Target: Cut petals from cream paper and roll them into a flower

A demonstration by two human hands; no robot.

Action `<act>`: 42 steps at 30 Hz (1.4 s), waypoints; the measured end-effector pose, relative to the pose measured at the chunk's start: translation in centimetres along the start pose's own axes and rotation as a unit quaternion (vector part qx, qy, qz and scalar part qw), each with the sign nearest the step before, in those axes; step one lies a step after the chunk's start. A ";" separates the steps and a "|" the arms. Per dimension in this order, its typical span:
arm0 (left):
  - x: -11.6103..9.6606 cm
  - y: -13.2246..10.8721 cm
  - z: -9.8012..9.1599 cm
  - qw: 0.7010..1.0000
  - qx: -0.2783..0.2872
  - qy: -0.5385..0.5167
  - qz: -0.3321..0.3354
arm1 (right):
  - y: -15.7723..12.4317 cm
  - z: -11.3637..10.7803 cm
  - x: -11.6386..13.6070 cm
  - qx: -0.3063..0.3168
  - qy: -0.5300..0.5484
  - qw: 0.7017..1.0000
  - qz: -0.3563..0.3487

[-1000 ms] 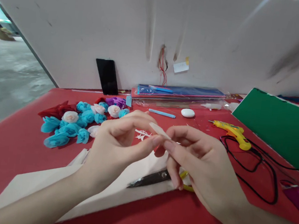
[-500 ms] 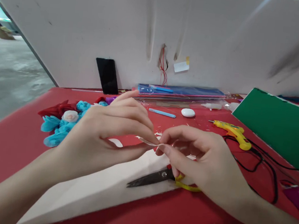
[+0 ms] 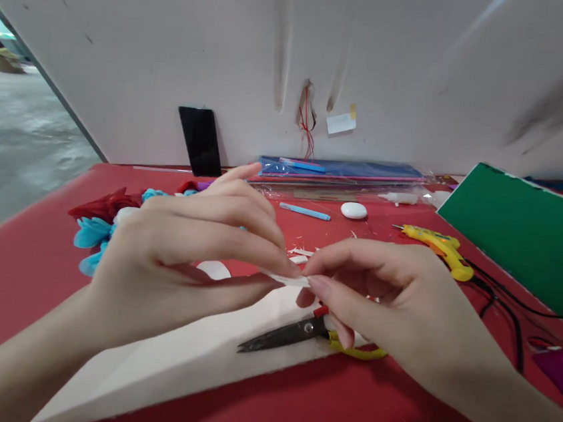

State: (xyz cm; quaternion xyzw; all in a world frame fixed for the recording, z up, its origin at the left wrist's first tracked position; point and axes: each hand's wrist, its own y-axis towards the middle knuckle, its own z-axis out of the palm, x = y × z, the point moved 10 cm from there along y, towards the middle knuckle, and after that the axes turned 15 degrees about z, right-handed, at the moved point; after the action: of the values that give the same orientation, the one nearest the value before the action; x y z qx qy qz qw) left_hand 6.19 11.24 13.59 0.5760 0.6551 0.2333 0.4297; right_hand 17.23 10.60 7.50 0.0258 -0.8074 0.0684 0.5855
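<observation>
A small, thin white piece [image 3: 290,280], seen edge-on and perhaps paper, is pinched between both hands over the table. My left hand [image 3: 197,249] grips its left end between thumb and index finger, the other fingers stretched above. My right hand [image 3: 378,295] pinches the right end with thumb and fingertips. Below the hands, black-bladed scissors [image 3: 289,334] with yellow handles lie on a long folded white sheet [image 3: 169,364]. Part of the handles is hidden by my right fingers. A rounded white piece [image 3: 213,270] shows behind my left thumb, and white scraps [image 3: 301,252] lie beyond the fingertips.
Blue, red and white flowers [image 3: 95,235] sit left, partly behind my left hand. A yellow glue gun [image 3: 436,246] with black cord and a green board [image 3: 519,243] stand right. Farther back are a light-blue pen [image 3: 305,211], a white oval case [image 3: 354,210] and a leaning phone [image 3: 199,142].
My left hand has shifted slightly left and down, covering more of the flowers. The white piece has turned a little between the fingertips. My right hand has moved slightly right.
</observation>
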 end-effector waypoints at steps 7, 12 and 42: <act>-0.5 0.7 0.2 0.999 0.027 0.034 0.004 | -0.5 -0.3 1.2 -0.029 -0.030 0.998 -0.041; -0.6 0.7 -0.2 0.999 0.020 0.042 -0.004 | -0.8 -0.6 1.7 -0.047 -0.039 0.997 -0.054; -1.1 0.0 0.3 0.995 0.050 0.050 0.077 | -0.7 -0.4 1.8 -0.044 -0.075 0.996 -0.027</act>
State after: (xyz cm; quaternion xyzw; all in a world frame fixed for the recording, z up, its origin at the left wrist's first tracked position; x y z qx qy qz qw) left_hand 6.38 10.11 13.79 0.6332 0.6399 0.2616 0.3482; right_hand 17.14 9.99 9.40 0.0266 -0.8501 0.0145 0.5257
